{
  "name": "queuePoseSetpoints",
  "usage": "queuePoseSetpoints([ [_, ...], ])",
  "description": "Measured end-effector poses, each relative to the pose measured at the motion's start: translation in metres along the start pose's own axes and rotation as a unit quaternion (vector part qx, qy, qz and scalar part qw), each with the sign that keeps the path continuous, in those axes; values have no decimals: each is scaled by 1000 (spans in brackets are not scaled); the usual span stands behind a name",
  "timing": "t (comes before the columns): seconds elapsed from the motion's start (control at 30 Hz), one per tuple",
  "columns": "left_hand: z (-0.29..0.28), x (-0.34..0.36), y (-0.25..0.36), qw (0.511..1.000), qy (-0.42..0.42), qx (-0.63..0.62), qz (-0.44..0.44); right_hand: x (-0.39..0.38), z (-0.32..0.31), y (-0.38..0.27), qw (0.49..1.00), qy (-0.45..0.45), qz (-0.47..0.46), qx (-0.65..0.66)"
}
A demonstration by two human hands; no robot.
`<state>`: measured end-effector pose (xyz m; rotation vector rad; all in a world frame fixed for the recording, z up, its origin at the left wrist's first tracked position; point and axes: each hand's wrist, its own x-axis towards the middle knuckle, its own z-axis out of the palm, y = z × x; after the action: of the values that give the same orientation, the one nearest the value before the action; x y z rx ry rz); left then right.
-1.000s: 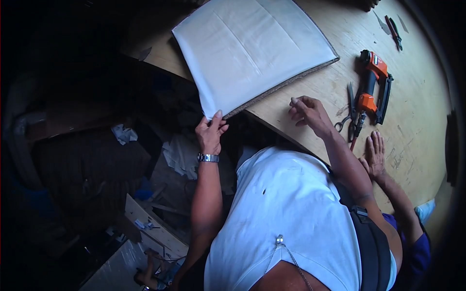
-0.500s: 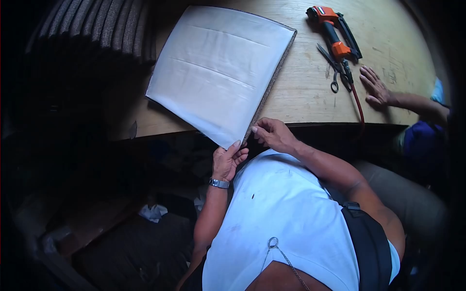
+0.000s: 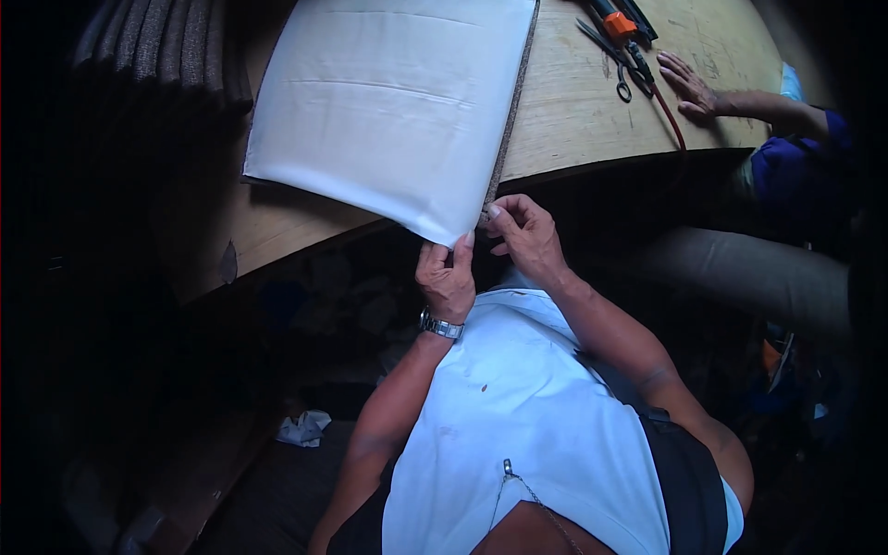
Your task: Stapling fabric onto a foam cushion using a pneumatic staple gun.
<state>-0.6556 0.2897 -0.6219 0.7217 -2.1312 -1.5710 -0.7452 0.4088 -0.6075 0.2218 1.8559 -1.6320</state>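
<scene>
A flat square upholstered panel [image 3: 379, 129] lies on the wooden table with its near corner over the edge. White sheet covers its upper face, with brown woven fabric [image 3: 510, 139] along its right side. My left hand [image 3: 448, 280], a metal watch [image 3: 441, 324] at its wrist, grips that near corner, thumb on top and fingers underneath. Just to the right, my right hand [image 3: 529, 239] pinches the brown fabric edge close to the corner between thumb and forefinger.
Scissors [image 3: 623, 85] lie beside an orange and black staple gun [image 3: 618, 25] with a red hose [image 3: 670, 120]. Another person's hand [image 3: 690, 85] rests flat on the table [image 3: 573, 129] at right. Brown padded pieces [image 3: 157, 42] stand in a row at far left. White scrap [image 3: 303, 428] lies below.
The table and its things sit higher in the picture, as the view has shifted. My left fingers have closed further under the panel's corner; my right hand stays at the fabric edge.
</scene>
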Motion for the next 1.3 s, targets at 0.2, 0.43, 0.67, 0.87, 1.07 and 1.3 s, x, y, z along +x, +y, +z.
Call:
queuePoseSetpoints([
  [0.2, 0, -3, -12, 980, -44, -112, -159, -3, 12, 19, 995, -9, 31, 91],
  [0.43, 7, -6, -27, 831, -49, -429, -350, -21, 13, 27, 994, 89, -22, 63],
  [0.67, -1, 0, -20, 897, -88, -339, -269, -20, 16, 11, 994, 88, -48, 47],
  [0.87, -14, 0, 0, 981, -81, -133, -114, -26, 21, -4, 997, 73, 2, 32],
  [1.07, -18, 1, -18, 994, -77, -73, -35, -12, 35, 4, 996, 62, 15, 56],
  [1.3, -21, 13, -22, 852, -183, -370, -321, -5, 29, 19, 988, 26, 18, 151],
])
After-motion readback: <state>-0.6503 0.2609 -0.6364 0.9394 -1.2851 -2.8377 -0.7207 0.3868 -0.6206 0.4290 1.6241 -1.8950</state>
